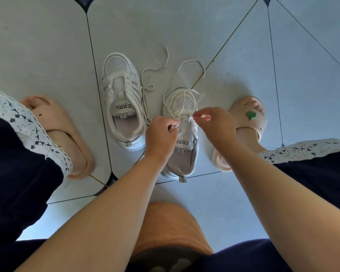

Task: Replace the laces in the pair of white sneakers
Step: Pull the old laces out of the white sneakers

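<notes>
Two white mesh sneakers stand side by side on the tiled floor, toes pointing away from me. The left sneaker (122,99) is laced, and its loose lace ends (155,71) trail to its right. The right sneaker (182,132) has a white lace (186,75) threaded near the toe, looping out over the floor beyond it. My left hand (161,136) pinches one strand of that lace at the sneaker's left eyelets. My right hand (214,124) pinches the other lace end over the right eyelets, above the tongue.
My feet in pink slippers flank the sneakers: one slipper (61,132) at the left, one slipper (247,122) with a green mark close to the right sneaker. Dark trouser legs with white lace hems frame both sides. Pale floor tiles (185,26) stretch beyond.
</notes>
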A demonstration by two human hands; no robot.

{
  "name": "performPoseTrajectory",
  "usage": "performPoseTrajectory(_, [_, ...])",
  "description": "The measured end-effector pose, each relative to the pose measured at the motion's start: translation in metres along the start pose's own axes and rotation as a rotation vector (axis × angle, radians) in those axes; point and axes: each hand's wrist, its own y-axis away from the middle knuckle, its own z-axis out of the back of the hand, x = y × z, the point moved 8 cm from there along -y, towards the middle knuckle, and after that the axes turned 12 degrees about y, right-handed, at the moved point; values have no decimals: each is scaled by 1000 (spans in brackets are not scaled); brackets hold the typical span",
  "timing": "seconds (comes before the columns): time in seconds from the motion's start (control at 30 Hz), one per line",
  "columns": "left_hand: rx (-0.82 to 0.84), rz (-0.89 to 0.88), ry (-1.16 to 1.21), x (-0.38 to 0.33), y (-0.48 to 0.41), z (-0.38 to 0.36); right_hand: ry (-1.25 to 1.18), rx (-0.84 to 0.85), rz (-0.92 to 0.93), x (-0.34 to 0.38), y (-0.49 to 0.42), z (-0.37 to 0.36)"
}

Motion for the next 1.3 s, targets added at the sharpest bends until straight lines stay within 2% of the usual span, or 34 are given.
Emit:
performPoseTrajectory(0.07, [-4,-6,-1,0,0,1,95,61,96,13,-7,1])
performPoseTrajectory(0.13, [-8,-6,-4,0,0,1,230,205,183,23,-10,-9])
performPoseTrajectory(0.23, [0,-8,-10,0,1,0,330,283,195,29,-9,-12])
performPoseTrajectory(0.3, [2,-4,-15,0,1,1,97,254,105,30,-13,5])
performPoseTrajectory(0.37, [-1,0,-16,1,-2,4,-353,209,-52,26,-18,31])
performPoseTrajectory(0.43, [1,6,-3,1,-2,5,-702,120,-189,17,-26,58])
performPoseTrajectory(0.5, [-6,-1,12,-1,-1,6,-909,42,-299,10,-31,74])
performPoseTrajectory(0.63, [-17,-44,-1,-7,-3,7,-1259,37,-466,5,-32,63])
performPoseTrajectory(0.7, [-11,-70,-5,-11,-1,6,-1206,46,-514,2,-33,55])
performPoseTrajectory(0.8, [37,-52,-17,-10,6,-2,-669,179,-389,3,-21,34])
performPoseTrajectory(0.87, [59,-38,-26,-8,6,-5,-478,359,-292,17,-2,4])
performPoseTrajectory(0.93, [70,-37,-42,-8,3,-6,-531,451,-246,34,4,-8])
performPoseTrajectory(0.97, [73,-40,-54,-9,2,-6,-600,415,-249,39,-2,0])
performPoseTrajectory(1.07, [36,-22,-41,-8,1,2,-933,229,-405,31,-28,44])
performPoseTrajectory(1.13, [31,-26,-6,-10,-2,4,-1186,240,-526,25,-28,55])
performPoseTrajectory(1.2, [66,-64,-30,-16,-5,-1,-1361,314,-559,31,-21,50])
performPoseTrajectory(1.23, [72,-80,-50,-19,-5,-4,-1403,329,-569,34,-18,43])
performPoseTrajectory(1.3, [80,-85,-67,-22,-4,-9,-1330,297,-614,29,-11,21])
